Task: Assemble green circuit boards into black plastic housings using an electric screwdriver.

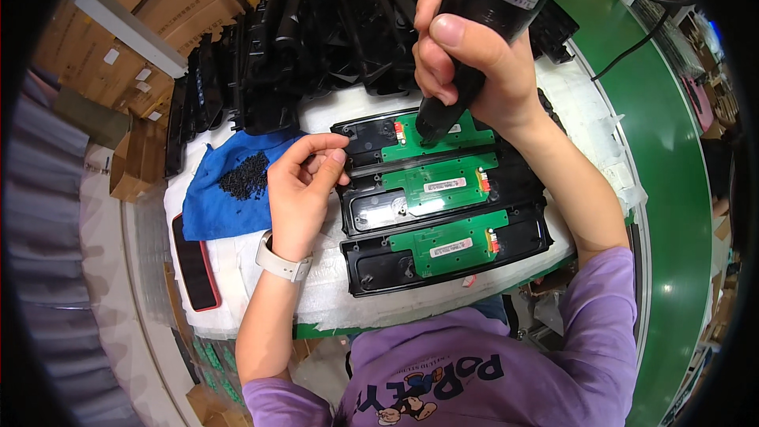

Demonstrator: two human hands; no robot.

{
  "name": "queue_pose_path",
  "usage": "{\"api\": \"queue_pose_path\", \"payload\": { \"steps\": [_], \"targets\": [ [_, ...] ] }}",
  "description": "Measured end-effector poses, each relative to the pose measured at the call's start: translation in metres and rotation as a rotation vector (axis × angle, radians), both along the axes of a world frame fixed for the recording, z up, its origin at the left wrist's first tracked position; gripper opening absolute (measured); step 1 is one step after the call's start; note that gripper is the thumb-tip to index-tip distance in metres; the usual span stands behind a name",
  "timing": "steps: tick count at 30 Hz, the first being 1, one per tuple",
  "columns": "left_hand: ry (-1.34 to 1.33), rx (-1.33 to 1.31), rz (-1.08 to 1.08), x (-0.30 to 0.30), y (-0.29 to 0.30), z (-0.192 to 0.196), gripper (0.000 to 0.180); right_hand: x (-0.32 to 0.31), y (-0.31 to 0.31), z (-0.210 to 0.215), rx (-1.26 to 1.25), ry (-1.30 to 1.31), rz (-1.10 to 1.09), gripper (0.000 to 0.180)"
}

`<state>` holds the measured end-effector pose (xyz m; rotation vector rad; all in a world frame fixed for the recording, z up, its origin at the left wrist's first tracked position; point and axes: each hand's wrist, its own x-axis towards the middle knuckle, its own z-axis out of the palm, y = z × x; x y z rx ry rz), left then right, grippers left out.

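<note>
My right hand point(490, 63) is wrapped round a black electric screwdriver point(462, 83). The tool tilts, its lower end meeting the green circuit board point(470, 133) in the farthest of three black plastic housings. My left hand point(304, 182) is at the left end of that housing, thumb and fingers curled close together; whatever they hold, if anything, is too small to make out. Nearer to me lie the middle housing point(368, 209) and the nearest housing point(379, 273), each with a green board, a white label and a small red-and-white connector.
Left of my left hand, a blue cloth point(209, 213) bears a pile of small black screws point(245, 178). A red-edged phone point(196, 265) lies at the table's left edge. Many black plastic parts point(316, 24) are stacked at the back. Cardboard boxes point(95, 55) and a green surface point(672, 190) flank the table.
</note>
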<state>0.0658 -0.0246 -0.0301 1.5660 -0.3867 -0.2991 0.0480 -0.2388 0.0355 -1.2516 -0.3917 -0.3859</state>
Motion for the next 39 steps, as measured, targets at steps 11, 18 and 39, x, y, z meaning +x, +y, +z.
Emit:
{"api": "queue_pose_path", "payload": {
  "steps": [11, 18, 39],
  "targets": [
    [-0.002, 0.008, 0.033, 0.011, -0.002, -0.008, 0.013, -0.002, 0.011, -0.001, -0.224, -0.02, -0.029, 0.021],
    [0.074, -0.035, 0.001, 0.019, -0.006, -0.017, 0.016, 0.0, 0.012, -0.001, -0.224, -0.028, 0.003, 0.02],
    [0.242, -0.203, -0.266, -0.018, -0.008, 0.006, 0.017, -0.031, 0.005, 0.024, 0.348, -0.085, 0.285, 0.04]
  ]
}}
